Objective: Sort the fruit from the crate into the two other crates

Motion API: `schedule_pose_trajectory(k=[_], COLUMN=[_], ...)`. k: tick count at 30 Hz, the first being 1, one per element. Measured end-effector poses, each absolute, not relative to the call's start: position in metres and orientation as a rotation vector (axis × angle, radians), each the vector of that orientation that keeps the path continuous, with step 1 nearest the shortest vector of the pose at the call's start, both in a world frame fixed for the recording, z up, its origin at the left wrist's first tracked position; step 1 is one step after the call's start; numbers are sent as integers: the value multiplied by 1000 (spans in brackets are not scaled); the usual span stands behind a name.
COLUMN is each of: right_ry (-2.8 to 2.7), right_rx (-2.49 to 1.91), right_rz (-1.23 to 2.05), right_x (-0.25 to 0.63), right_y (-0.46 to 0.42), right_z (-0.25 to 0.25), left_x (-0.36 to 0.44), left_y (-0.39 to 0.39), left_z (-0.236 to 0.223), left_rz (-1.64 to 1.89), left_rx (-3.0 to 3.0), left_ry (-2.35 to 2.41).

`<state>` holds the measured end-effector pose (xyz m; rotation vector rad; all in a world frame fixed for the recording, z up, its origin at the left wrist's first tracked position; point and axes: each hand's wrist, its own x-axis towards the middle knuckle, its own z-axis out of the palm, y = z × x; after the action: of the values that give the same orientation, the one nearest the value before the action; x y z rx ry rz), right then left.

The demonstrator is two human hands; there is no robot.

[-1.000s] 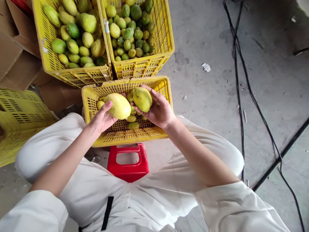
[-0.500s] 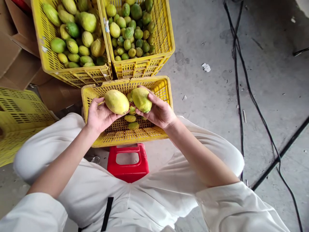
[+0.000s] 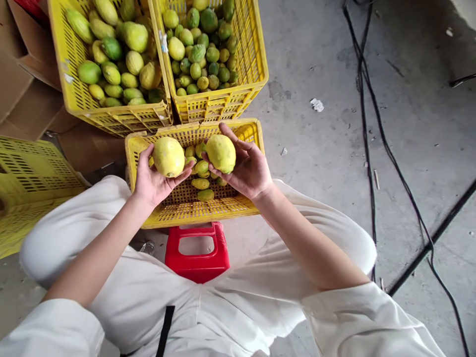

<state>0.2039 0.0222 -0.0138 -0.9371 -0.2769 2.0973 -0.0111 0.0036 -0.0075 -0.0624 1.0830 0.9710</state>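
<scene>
Above a perforated yellow crate (image 3: 201,217), the left hand (image 3: 153,186) cradles a rounded pale-yellow fruit (image 3: 168,157), fingers curled beneath; the right hand (image 3: 253,173) grasps a slightly smaller, bumpier yellow fruit (image 3: 220,153), green-tinged at its lower end. Smaller oval fruits (image 3: 201,184), yellow to greenish, lie inside the crate below.

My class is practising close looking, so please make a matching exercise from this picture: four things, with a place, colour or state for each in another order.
Things:
1. left hand
2. plastic stool
3. cables
4. cardboard

Descriptions:
A. black, along the floor
B. holding a yellow fruit
C. brown, at the picture's upper left
D. red, seen between the legs

Right pairs: 1-B, 2-D, 3-A, 4-C
</scene>
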Motion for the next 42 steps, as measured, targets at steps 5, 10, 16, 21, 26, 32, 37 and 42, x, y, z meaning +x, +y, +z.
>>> schedule_pose_trajectory(k=[5,10,16,21,26,32,37,42], right_ry=[-274,-245,-158,-140,-168,-214,-176,-84], right_rx=[-926,-1007,-995,-917,-923,-968,-997,-918], right_rz=[2106,2087,2132,2117,2047,2124,2153,2149], right_x=[200,196,197,200,196,194,195,196], right_y=[20,13,13,18,16,6,8,15], right_z=[-14,-27,-34,-28,-18,-28,-33,-27], left_x=[-11,-5,-3,-6,-7,-7,-4,-8], left_y=[3,2,1,1,1,-4,-2,2], left_z=[-8,-6,-7,-5,-9,-21,-12,-4], left_rz=[977,989,1010,1005,1021,993,1021,976], left_rx=[-38,-9,29,-61,11,89,87,37], left_ry=[1060,1086,1115,1044,1048,1107,1112,1041])
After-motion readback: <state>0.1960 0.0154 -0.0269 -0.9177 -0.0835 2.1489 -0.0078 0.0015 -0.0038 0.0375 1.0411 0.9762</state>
